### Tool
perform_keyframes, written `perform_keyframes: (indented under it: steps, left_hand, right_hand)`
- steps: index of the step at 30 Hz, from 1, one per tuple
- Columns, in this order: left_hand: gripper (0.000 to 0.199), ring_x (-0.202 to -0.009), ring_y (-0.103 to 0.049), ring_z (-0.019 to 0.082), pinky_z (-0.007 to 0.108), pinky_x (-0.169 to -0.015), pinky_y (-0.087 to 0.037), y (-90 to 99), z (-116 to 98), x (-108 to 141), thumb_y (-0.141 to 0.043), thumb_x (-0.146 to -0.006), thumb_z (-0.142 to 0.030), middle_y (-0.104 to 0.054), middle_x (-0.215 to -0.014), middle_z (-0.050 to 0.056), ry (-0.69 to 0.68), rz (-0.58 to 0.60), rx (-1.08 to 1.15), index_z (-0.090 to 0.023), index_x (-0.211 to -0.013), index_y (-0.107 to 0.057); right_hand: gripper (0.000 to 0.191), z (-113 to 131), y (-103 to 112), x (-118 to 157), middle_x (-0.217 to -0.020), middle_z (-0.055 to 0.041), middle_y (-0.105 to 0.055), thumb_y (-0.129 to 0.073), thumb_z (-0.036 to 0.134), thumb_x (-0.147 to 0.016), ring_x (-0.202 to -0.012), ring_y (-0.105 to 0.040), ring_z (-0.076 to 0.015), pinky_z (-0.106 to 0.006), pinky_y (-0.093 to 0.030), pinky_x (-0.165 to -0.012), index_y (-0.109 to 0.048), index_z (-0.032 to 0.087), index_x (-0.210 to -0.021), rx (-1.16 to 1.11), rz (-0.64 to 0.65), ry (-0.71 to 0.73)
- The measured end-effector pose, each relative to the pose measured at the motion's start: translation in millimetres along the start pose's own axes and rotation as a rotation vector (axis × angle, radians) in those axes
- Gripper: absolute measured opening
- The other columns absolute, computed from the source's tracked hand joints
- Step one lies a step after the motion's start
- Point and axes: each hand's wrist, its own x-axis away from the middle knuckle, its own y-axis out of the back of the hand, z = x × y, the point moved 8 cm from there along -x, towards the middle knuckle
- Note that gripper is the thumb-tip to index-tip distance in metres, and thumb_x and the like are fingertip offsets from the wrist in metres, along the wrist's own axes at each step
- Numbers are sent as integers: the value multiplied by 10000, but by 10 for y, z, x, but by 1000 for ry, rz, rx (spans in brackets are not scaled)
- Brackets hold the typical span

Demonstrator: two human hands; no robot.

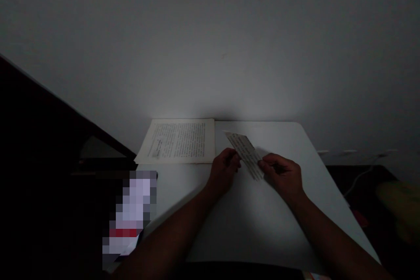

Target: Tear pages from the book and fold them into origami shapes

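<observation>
A folded sheet of printed paper (245,153) is held tilted above the white table, with rows of text showing on its face. My right hand (284,173) pinches its right edge between thumb and fingers. On the paper's other side, my left hand (225,168) is closed with curled fingers at the left edge; the fingertips are partly in shadow. A flat printed page (180,140) lies at the table's back left corner, beyond my left hand.
The white table (262,232) stands against a grey wall (210,52). At its left edge is a lit, blurred-out screen (131,214), near my left forearm. A pale cable (359,179) hangs at the right, by a dim yellowish item (398,205).
</observation>
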Motion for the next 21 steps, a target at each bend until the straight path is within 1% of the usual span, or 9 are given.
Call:
perform_keyframes:
  steps: [3,8,12,14,18,21]
  left_hand:
    - [312,-568,-496,104,233,-559,-407,-21,-20,18,-475,-868,-439,-540,-645,-1,-10,17,-53,-151,-780,-554]
    - [337,-510,-446,92,228,-521,-372,-52,-34,23,-461,-868,-470,-497,-588,-22,35,37,-17,-158,-754,-520]
    - [335,-532,-437,93,225,-533,-369,-63,-48,42,-477,-858,-473,-486,-606,-20,49,49,-8,-155,-766,-530]
    - [329,-560,-455,101,229,-556,-383,-78,-37,54,-495,-849,-468,-488,-613,-15,56,73,-4,-154,-763,-540]
    - [328,-612,-504,126,236,-572,-401,-144,13,79,-517,-829,-477,-530,-661,5,117,164,19,-155,-795,-568]
    - [328,-626,-528,135,240,-577,-414,-151,0,83,-514,-829,-475,-566,-702,20,130,174,14,-154,-820,-586]
  right_hand:
    - [97,26,-72,24,-659,-16,-623,-663,270,-759,-595,-570,-143,-270,-470,-569,-651,190,-706,21,85,65]
    - [148,41,-133,28,-657,-17,-612,-634,308,-786,-598,-563,-143,-268,-469,-571,-652,184,-707,-15,174,69]
    - [272,16,-150,26,-626,-17,-586,-541,369,-851,-568,-534,-132,-252,-440,-528,-655,173,-700,-84,216,9]
    - [306,-18,-169,31,-608,-16,-573,-534,389,-855,-556,-525,-129,-245,-434,-511,-648,170,-674,-117,240,-35]
    - [290,-57,-225,46,-589,-16,-562,-569,402,-833,-561,-535,-135,-251,-463,-529,-651,178,-669,-185,305,-72]
    - [271,-68,-240,56,-596,-22,-576,-587,415,-819,-565,-549,-144,-266,-484,-537,-670,182,-709,-226,328,-81]
